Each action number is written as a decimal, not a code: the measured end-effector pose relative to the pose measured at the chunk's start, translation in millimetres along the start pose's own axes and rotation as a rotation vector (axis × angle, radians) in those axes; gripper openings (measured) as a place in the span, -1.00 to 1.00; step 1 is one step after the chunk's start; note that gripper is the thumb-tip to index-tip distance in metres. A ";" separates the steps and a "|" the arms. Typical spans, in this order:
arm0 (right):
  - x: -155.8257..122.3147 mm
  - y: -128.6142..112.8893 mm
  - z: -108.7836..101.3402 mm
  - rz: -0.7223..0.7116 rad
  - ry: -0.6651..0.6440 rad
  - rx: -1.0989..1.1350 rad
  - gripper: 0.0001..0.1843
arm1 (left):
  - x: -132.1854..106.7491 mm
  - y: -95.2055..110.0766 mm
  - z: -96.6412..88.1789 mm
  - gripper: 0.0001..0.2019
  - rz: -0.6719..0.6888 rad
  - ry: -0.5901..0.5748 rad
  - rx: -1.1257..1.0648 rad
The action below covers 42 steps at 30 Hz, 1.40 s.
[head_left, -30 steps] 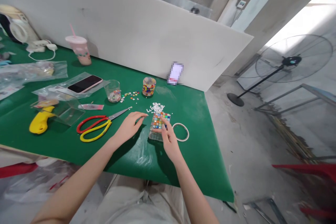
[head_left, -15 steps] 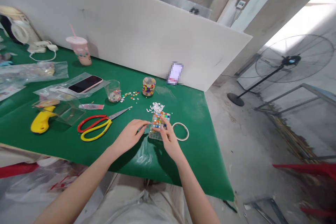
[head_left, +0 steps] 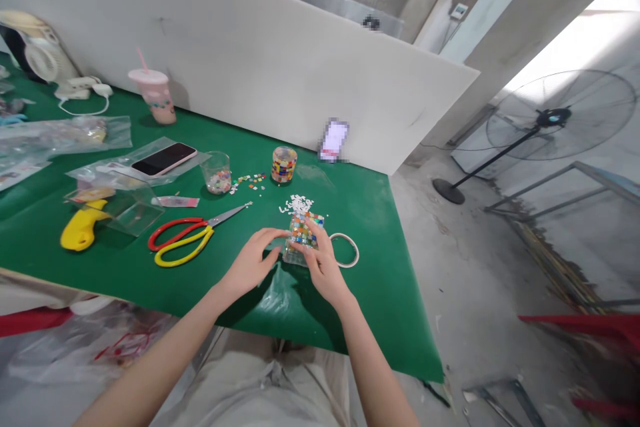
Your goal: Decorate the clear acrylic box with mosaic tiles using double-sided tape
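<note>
A clear block covered with small coloured mosaic tiles [head_left: 303, 235] lies on the green table [head_left: 125, 273]. My left hand [head_left: 253, 260] touches its left edge, fingers curled round the side. My right hand [head_left: 320, 267] rests on its near right side, fingertips pressing on the tiles. A small heap of white bits [head_left: 299, 203] lies just beyond the block. A white ring [head_left: 345, 250] lies right of my right hand.
Red and yellow scissors [head_left: 190, 240], a yellow tool [head_left: 80, 230], a phone [head_left: 164, 159] on plastic bags, a glass of tiles [head_left: 217, 173], a tiled cup [head_left: 284, 165] and a pink drink cup [head_left: 153, 95] stand on the table. A white board [head_left: 250, 47] backs it. A floor fan [head_left: 550, 117] stands right.
My left hand has moved right from the table surface to the block's left edge. My right hand stayed on the block, which shifted slightly.
</note>
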State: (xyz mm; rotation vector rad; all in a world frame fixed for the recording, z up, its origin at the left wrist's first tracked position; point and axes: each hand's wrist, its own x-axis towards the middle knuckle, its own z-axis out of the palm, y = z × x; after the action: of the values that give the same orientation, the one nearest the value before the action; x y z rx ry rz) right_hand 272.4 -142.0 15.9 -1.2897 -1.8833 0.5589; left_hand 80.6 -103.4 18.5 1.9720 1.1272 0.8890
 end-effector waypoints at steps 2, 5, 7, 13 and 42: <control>0.2 0.6 -1.3 0.002 -0.023 -0.031 -0.58 | 0.6 -1.3 2.0 -0.70 -0.008 0.000 -0.024; 0.9 2.8 -1.9 0.017 -0.040 -0.035 -0.57 | 0.5 -5.2 6.7 -0.65 -0.025 -0.023 -0.066; 1.0 4.2 -1.5 0.029 -0.038 -0.017 -0.56 | -0.3 -8.1 10.2 -0.60 -0.040 -0.048 -0.096; -1.1 2.4 0.1 0.064 -0.017 0.059 -0.54 | -4.4 -11.6 18.7 -0.48 -0.056 -0.143 -0.153; -2.3 -0.6 -2.6 0.158 -0.059 0.257 -0.49 | -7.3 -9.7 19.8 -0.41 -0.095 -0.125 -0.240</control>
State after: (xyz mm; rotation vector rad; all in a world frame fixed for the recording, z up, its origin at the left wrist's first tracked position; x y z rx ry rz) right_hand 274.5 -144.5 17.1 -1.2676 -1.7002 0.8999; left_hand 89.8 -110.7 -1.4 1.7385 0.9858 0.7997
